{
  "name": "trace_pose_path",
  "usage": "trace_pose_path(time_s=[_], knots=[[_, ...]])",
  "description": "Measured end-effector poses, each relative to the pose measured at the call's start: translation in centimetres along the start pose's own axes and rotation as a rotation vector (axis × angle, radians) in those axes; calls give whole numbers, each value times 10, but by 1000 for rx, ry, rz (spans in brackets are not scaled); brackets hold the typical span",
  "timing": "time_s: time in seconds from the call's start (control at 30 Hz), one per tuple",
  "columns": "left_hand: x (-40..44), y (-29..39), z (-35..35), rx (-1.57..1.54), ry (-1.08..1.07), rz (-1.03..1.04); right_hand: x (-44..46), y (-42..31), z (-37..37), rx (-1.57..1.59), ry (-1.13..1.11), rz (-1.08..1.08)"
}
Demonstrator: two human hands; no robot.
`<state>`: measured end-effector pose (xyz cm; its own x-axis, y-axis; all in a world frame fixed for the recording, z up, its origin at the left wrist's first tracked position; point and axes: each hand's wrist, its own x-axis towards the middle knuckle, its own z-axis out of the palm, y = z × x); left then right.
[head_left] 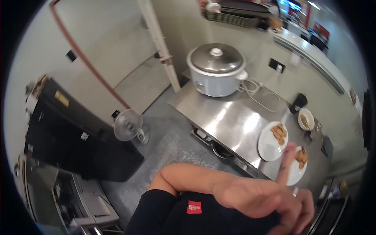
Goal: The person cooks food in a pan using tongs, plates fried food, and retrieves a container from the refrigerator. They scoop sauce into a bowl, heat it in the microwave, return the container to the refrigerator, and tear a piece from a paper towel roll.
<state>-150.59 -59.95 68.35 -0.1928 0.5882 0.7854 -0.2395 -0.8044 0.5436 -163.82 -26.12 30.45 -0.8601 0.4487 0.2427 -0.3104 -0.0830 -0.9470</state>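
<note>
My left hand [288, 203], with a ring on one finger, hangs loosely bent in front of my dark shirt. Its fingers stand apart from the thumb, and nothing shows in it. Beyond it, my right hand [290, 150] is over the steel counter between two white plates. Its fingers look closed around a small white and dark thing [300, 149], too small to name. One plate [270, 150] bears brown strips of food [279, 134]. The nearer plate [293, 178] holds browned food pieces [301, 158] and is partly hidden by my right forearm.
A large rice cooker [217, 80] with a metal lid stands at the counter's [207, 111] far end, its white cord trailing. A bowl [305, 119] and a black cup [299, 102] are by the wall. A fan [129, 125] and black fridge [74, 137] stand left.
</note>
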Motion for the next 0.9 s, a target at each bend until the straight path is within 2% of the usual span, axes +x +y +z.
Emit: trace_pose_path(time_s=[0.03,0.07,0.1,0.13,0.17,0.2,0.23,0.27,0.3,0.33,0.37,0.4,0.43,0.47,0.53,0.67,0.7,0.77,0.8,0.83,0.87,0.9], knots=[[-19,11,1,94,18,-57,-48,-19,68,-58,-198,223],[-38,23,2,187,30,-116,-85,20,104,92,-430,330],[-65,32,-3,283,57,-89,-125,31,151,-248,-615,338],[-100,39,2,394,297,-144,-167,21,206,-582,-822,288],[-145,44,-3,482,462,-183,-194,-3,235,-391,-995,379],[-191,54,-1,394,663,-356,-232,8,257,-246,-1110,558],[-250,52,-6,512,820,-460,-269,17,279,-124,-1207,751],[-318,45,-7,618,992,-562,-293,25,295,-247,-1216,688],[-391,31,8,636,1202,-646,-317,66,297,-315,-1213,700],[-469,10,23,646,1403,-720,-336,120,293,-422,-1289,589],[-554,-14,40,1055,1223,-846,-350,128,287,-688,-1526,117],[-598,-30,74,1041,1349,-1003,-368,231,258,-1004,-1676,-202],[-625,-39,109,908,1533,-1122,-377,242,252,-1222,-1876,-226],[-647,-48,140,749,1702,-1154,-381,228,262,-1290,-2036,-62],[-673,-53,193,512,1934,-1075,-396,211,288,-1253,-2238,253],[-686,-42,262,196,2192,-810,-429,186,375,-785,-2615,595],[-686,-37,274,151,2227,-748,-439,170,409,-778,-2656,558],[-688,-26,287,110,2284,-632,-456,107,504,-949,-2654,269],[-690,-19,289,109,2308,-585,-466,46,561,-740,-2577,-229],[-692,-13,290,124,2339,-544,-477,-30,615,-677,-2382,-475],[-698,-4,288,166,2366,-515,-486,-95,662,-397,-2239,-426],[-705,8,285,243,2397,-507,-495,-142,703,-140,-2150,-234]])
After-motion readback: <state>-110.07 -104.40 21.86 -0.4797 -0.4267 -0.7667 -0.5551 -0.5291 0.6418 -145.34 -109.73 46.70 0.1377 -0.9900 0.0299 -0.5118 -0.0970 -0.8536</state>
